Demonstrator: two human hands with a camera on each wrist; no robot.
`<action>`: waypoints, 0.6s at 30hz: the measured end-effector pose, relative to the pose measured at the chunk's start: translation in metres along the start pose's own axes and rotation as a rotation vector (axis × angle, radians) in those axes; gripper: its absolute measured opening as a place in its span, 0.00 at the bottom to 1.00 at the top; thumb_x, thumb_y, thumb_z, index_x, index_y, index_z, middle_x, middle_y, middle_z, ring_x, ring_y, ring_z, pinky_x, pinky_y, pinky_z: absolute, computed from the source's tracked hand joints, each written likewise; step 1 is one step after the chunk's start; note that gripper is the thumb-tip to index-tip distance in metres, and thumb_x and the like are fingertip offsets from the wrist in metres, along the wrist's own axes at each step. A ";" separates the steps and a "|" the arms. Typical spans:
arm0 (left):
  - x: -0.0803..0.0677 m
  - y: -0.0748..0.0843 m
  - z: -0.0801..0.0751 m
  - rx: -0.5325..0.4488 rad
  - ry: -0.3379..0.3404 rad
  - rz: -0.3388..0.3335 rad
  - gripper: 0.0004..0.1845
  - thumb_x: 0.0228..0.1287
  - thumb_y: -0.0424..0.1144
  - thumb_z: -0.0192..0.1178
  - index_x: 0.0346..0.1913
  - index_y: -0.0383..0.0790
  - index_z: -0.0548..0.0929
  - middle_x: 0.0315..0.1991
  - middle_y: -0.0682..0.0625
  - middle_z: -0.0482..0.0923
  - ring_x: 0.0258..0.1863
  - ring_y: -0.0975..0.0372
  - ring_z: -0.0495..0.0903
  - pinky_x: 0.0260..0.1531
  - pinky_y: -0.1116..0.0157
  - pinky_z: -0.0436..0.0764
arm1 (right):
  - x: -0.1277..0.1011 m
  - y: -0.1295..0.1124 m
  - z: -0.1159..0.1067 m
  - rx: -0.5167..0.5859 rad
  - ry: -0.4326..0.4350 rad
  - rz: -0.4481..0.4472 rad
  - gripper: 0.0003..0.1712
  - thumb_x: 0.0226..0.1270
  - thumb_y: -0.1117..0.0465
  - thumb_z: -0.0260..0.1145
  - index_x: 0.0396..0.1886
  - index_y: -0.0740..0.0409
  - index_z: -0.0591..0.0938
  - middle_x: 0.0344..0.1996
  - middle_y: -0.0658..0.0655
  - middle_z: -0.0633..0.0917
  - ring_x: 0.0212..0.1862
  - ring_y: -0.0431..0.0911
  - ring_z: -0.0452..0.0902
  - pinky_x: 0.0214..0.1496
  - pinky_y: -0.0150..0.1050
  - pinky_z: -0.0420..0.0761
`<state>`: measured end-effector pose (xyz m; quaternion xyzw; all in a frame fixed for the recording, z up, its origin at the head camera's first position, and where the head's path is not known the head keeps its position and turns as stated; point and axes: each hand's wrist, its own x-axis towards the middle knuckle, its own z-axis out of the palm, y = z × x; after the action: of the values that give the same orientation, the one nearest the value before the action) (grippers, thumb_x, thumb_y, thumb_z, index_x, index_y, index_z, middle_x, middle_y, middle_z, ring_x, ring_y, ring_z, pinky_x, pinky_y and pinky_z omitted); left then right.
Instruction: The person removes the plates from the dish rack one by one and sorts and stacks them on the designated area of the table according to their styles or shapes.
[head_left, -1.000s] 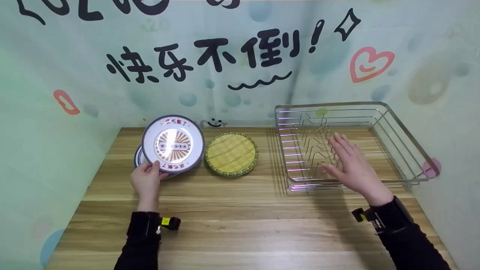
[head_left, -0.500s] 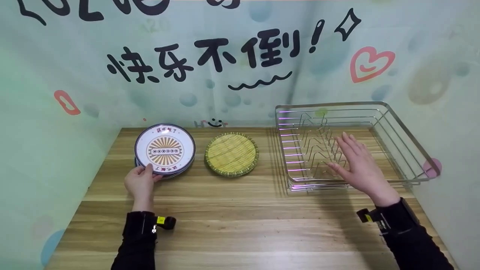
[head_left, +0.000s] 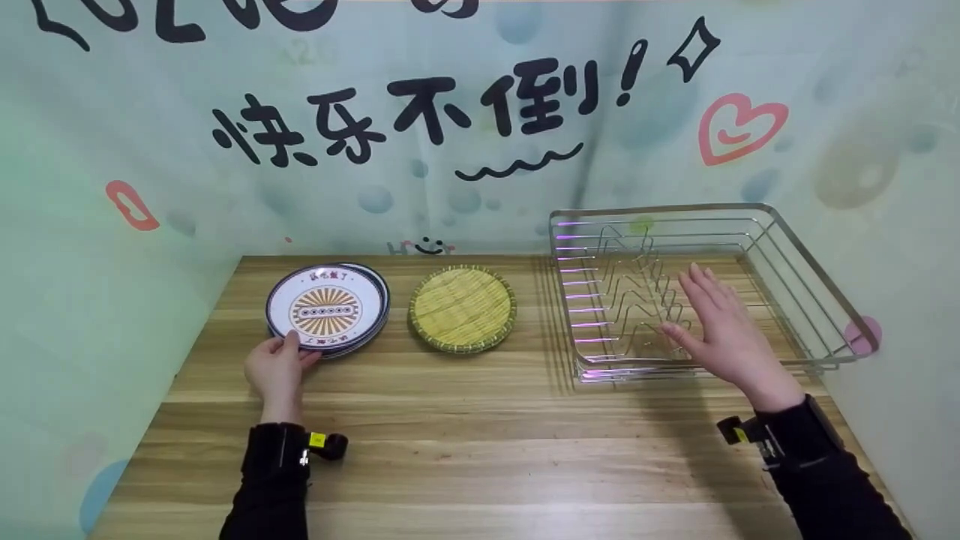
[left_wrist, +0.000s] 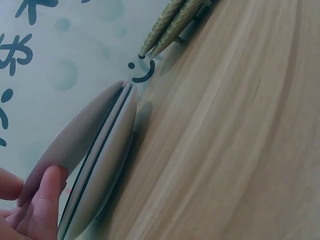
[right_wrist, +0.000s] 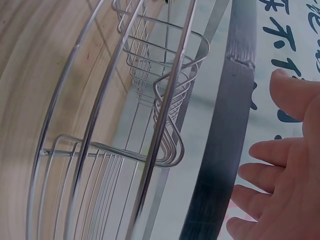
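Observation:
My left hand [head_left: 277, 375] pinches the near edge of a white patterned plate [head_left: 315, 285] with a blue rim, thumb on top and fingers beneath. The left wrist view shows this plate [left_wrist: 75, 132] tilted over a small stack of plates [left_wrist: 115, 145], meeting it at the far edge and lifted off it at the held edge. In the head view the lower plates [head_left: 384, 315] peek out at the right. My right hand [head_left: 731, 345] hovers over a wire dish rack [head_left: 823, 279], fingers extended. In the right wrist view the fingers [right_wrist: 262, 175] lie beside the rack's flat metal rim [right_wrist: 220, 150].
Round woven bamboo trays [head_left: 463, 307], two stacked as the left wrist view shows, lie between the plates and the rack. Wavy wire dividers [head_left: 634, 300] run along the rack's left part. A printed backdrop [head_left: 337, 202] stands behind the wooden table [head_left: 480, 450].
The held plate has come down and left from a raised position above the stack to lie close over it. My left hand moved slightly left with it; the right hand drifted slightly right.

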<state>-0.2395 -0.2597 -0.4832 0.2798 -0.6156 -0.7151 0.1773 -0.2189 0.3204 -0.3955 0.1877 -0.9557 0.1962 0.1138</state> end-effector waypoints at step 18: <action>0.006 -0.006 -0.014 0.177 -0.024 0.051 0.16 0.74 0.40 0.56 0.48 0.26 0.74 0.21 0.51 0.82 0.18 0.64 0.84 0.27 0.65 0.86 | 0.000 -0.001 0.000 -0.006 -0.004 -0.005 0.46 0.70 0.49 0.64 0.76 0.69 0.55 0.75 0.72 0.52 0.75 0.68 0.44 0.76 0.59 0.38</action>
<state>-0.2347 -0.2732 -0.4911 0.2700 -0.6853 -0.6566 0.1625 -0.2183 0.3197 -0.3948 0.1899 -0.9561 0.1928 0.1128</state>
